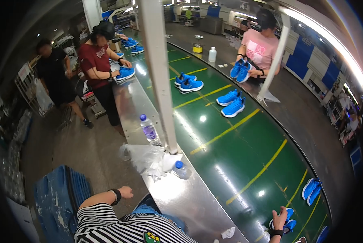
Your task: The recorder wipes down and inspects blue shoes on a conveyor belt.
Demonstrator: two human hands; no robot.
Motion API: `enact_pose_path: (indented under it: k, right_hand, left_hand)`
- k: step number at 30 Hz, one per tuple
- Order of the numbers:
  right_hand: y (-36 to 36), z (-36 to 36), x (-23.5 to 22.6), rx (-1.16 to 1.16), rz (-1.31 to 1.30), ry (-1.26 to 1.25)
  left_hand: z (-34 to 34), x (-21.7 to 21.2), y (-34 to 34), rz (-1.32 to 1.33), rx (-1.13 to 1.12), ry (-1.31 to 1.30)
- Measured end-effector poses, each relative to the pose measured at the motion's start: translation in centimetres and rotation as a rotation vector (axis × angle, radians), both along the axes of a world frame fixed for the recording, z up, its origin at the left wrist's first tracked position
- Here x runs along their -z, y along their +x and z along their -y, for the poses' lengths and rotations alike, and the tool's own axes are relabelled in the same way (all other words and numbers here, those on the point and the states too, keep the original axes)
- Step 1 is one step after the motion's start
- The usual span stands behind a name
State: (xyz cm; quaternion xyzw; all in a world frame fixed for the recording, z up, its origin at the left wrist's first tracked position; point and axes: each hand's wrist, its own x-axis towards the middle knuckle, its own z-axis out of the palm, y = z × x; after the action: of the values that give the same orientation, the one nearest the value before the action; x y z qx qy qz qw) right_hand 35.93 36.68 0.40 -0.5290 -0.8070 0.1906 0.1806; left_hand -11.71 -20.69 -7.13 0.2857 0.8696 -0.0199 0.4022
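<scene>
My right hand (279,219) reaches out onto the green conveyor belt (246,150) and grips a pair of blue shoes (289,224) at its near end. A dark band sits on that wrist. Another blue pair (311,190) lies just beyond, to the right. My left hand (126,192) hangs by my side off the belt with its fingers curled and nothing in it; a black wristband is on that wrist. My striped shirt fills the lower edge.
A white post (159,73) stands on the steel side shelf (189,198), with two water bottles (150,129), a plastic bag (143,156) and crumpled paper (229,233). More blue pairs (231,103) lie up the belt. Co-workers in red (94,60) and pink (259,48) handle shoes. Blue crates (60,198) stand at my left.
</scene>
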Motion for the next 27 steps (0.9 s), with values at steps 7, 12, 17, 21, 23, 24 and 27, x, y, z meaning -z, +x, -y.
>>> enact_pose_path:
  k: [7, 12, 17, 21, 23, 24, 27]
  right_hand:
    - [-24.1, 11.3, -13.9, -0.337, -0.449, -0.294]
    - [-39.9, 21.5, -22.0, -0.552, -0.616, -0.081]
    - [-50.6, 26.3, -25.2, -0.645, -0.913, 0.069]
    - [-50.7, 24.5, -21.8, -0.212, -0.895, -0.091]
    - [-48.9, 22.6, -19.6, -0.413, -0.934, -0.036]
    - [-50.7, 23.9, -19.4, -0.325, -0.997, 0.035]
    - [-53.8, 24.7, -20.3, -0.259, -0.944, 0.156]
  left_hand:
    - [0.7, -2.5, -15.2, -0.132, -0.2, 0.352]
    - [-3.1, -2.6, -26.5, -0.133, 0.029, 0.438]
    - [-10.7, -4.4, -31.6, 0.075, 0.069, 0.637]
    - [-15.7, -6.3, -34.6, 0.133, 0.167, 0.733]
    - [-17.2, -4.6, -37.7, 0.161, 0.186, 0.9]
    - [-18.0, -5.0, -39.2, 0.107, 0.181, 0.865]
    - [-22.2, -6.1, -44.4, 0.018, 0.185, 0.868]
